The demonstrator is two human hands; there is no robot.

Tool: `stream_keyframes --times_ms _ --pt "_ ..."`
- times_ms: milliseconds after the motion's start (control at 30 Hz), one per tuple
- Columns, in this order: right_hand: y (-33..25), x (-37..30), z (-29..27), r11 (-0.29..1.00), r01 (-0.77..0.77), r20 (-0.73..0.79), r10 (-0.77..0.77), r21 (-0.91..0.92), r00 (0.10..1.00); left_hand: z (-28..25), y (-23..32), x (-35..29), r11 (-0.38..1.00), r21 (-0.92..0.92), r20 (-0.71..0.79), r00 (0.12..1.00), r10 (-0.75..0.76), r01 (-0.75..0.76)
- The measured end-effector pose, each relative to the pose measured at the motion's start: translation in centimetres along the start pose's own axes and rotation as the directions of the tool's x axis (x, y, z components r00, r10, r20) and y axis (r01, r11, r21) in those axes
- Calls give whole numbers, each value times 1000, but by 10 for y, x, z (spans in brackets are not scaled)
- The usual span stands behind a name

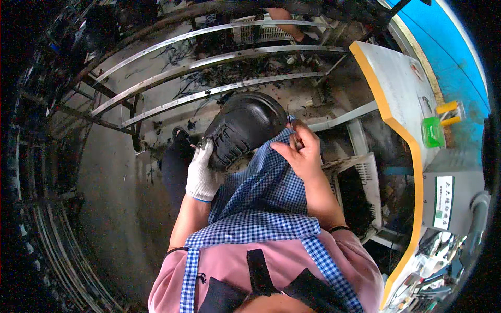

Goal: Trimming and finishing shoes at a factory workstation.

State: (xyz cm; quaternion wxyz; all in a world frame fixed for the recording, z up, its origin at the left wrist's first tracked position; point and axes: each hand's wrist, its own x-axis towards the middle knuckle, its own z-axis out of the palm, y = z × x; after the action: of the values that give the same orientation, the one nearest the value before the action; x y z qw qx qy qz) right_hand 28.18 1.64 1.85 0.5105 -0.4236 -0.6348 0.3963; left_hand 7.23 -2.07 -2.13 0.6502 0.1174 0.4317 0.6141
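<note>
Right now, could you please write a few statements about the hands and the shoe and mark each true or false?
1. The left hand wears a white glove. True.
2. The right hand is gloved too. False: it is bare.
3. The black shoe rests on a blue checked apron. True.
4. The right hand holds a hammer. False: it holds a thin metal tool.
5. The green box sits on the apron. False: it sits on the yellow-edged table.
</note>
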Motion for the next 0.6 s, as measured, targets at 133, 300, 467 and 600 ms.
stream_keyframes --times_ms 133,300,467,600 --pt "7 2 -7 999 41 -7 -41 -26 999 10 11 -8 995 -4 -9 995 -96 96" --pt "-14 8 -1 983 101 -41 -109 -154 993 4 -4 -2 975 -128 105 980 -171 184" --pt "-9 11 -3 943 136 -98 -173 -305 980 -34 -10 7 864 488 291 956 -28 -124" --pt "-15 14 0 941 148 -91 -183 -305 979 -20 16 -2 660 717 244 968 65 -225"
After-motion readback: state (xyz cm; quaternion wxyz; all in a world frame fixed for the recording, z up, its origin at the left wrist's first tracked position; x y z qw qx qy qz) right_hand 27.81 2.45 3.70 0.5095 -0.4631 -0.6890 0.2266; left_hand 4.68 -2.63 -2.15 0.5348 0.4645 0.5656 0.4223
